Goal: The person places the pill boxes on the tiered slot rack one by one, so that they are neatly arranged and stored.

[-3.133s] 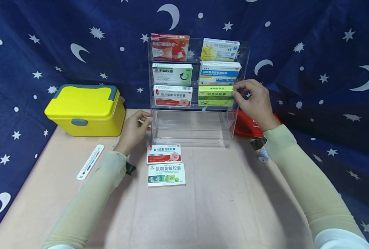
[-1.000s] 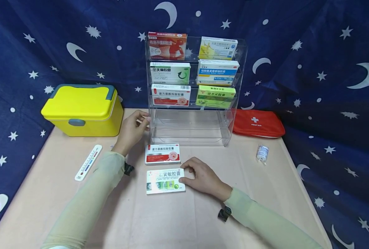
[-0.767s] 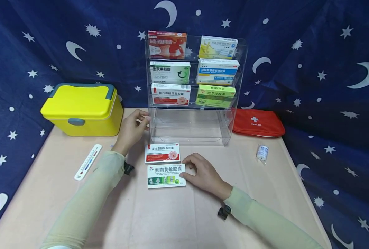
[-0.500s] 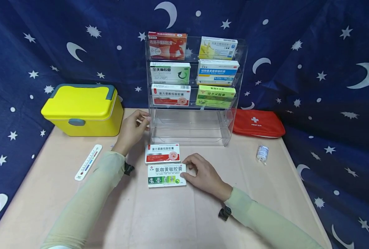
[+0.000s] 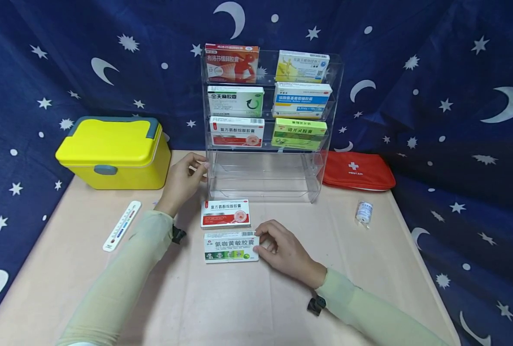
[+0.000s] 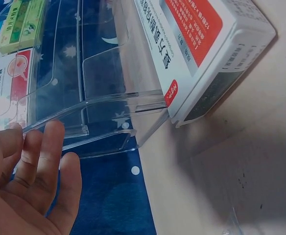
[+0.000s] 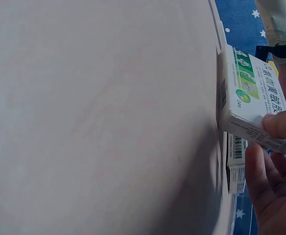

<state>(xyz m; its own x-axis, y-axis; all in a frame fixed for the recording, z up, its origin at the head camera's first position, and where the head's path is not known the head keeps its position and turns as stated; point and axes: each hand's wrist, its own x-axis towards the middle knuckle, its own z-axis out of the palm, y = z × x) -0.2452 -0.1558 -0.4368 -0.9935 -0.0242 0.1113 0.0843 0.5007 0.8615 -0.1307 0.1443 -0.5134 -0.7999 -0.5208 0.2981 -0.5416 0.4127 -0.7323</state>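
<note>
My right hand (image 5: 287, 253) pinches the right end of a white-and-green medicine box (image 5: 230, 249). That box is tilted, with its barcoded long side showing; in the right wrist view my thumb lies on its printed face. Just behind it a red-and-white medicine box (image 5: 225, 213) lies flat on the table. My left hand (image 5: 182, 182) holds the left side edge of a clear tiered display rack (image 5: 262, 188) between thumb and fingers. Its upper three tiers carry pairs of boxes, among them a lime-green box (image 5: 299, 134) and another red-and-white box (image 5: 237, 132). The lowest tier is bare.
A yellow lidded case (image 5: 113, 154) stands at the left, with a white thermometer strip (image 5: 122, 226) in front of it. On the right are a red first-aid pouch (image 5: 357, 171) and a small wrapped white roll (image 5: 364, 213). A starry blue cloth (image 5: 446, 144) hangs behind the table.
My right hand has come down from the lime-green box on the rack to the white-and-green box, which has gone from lying flat to tilted. My left hand has stayed at the rack.
</note>
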